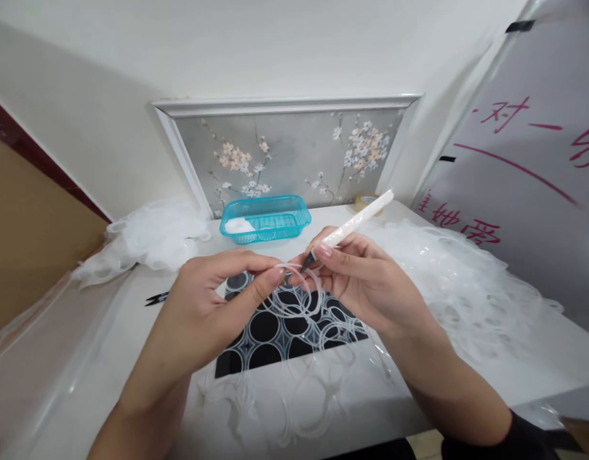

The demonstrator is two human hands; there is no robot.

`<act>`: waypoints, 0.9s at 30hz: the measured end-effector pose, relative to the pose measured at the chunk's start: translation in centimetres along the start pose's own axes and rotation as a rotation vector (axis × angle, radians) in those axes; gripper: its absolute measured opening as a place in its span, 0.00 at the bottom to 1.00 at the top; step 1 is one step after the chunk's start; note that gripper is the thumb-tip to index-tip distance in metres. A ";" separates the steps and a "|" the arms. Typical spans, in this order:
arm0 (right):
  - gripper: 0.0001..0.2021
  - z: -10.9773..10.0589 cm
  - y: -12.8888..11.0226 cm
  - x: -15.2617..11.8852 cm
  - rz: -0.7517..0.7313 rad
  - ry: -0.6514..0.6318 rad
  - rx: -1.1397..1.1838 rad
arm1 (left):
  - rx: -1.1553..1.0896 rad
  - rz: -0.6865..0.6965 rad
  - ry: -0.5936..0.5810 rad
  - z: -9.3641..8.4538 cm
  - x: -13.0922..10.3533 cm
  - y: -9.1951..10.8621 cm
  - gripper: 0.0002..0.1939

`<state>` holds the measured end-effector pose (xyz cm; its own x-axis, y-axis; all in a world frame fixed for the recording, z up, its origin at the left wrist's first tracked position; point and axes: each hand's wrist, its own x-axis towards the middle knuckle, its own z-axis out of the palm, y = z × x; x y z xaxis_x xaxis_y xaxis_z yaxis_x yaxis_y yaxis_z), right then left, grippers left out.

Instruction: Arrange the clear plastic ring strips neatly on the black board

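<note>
My left hand [227,287] pinches a thin translucent white ring [318,297] between thumb and fingers, above the middle of the table. In my right hand [356,275] is a slim knife-like tool [359,218] with a white wrapped handle and a dark pointed tip. The tip points down-left and is close to the ring at my left fingertips; whether it touches cannot be made out. My right fingers also reach the ring's far side. Below both hands lies a black mat [260,329] patterned with circles, with more loose rings on and in front of it.
A large heap of translucent rings [481,287] covers the table's right side; another white pile [155,233] is at the left. A turquoise basket [285,206] holding something white stands at the back. Tape [364,202] sits behind the tool. Small dark-tipped snips [156,298] lie left.
</note>
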<state>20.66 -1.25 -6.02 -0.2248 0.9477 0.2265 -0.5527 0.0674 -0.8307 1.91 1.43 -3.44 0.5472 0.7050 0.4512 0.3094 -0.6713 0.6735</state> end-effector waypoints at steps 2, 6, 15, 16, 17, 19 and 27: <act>0.06 -0.1 0.2 0.1 0.004 -0.023 0.036 | 0.004 0.009 0.015 0.1 -0.1 -0.4 0.06; 0.05 -0.2 0.8 0.3 0.040 -0.051 0.080 | 0.063 0.006 0.035 0.6 0.2 -1.4 0.19; 0.04 -2.5 0.3 1.0 0.142 -0.172 -0.083 | 0.022 -0.102 0.075 -0.1 2.4 -4.0 0.06; 0.04 -3.0 0.3 1.3 0.134 -0.129 -0.105 | 0.038 -0.094 0.152 -0.6 2.3 -4.2 0.05; 0.04 -3.6 0.4 1.6 0.129 -0.079 -0.122 | 0.055 -0.084 0.219 -1.0 2.3 -4.4 0.05; 0.06 -4.6 1.1 2.4 0.144 0.009 -0.193 | 0.075 -0.061 0.312 -1.8 2.0 -4.7 0.04; 0.15 -5.2 7.4 2.9 0.375 -0.316 -1.359 | 0.089 -0.049 0.308 -2.2 1.1 -3.9 0.03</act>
<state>20.11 3.65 -14.21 -0.4466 0.8807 -0.1575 0.7134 0.2443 -0.6568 -0.40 5.34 -4.28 0.2730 0.7638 0.5849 0.4041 -0.6428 0.6508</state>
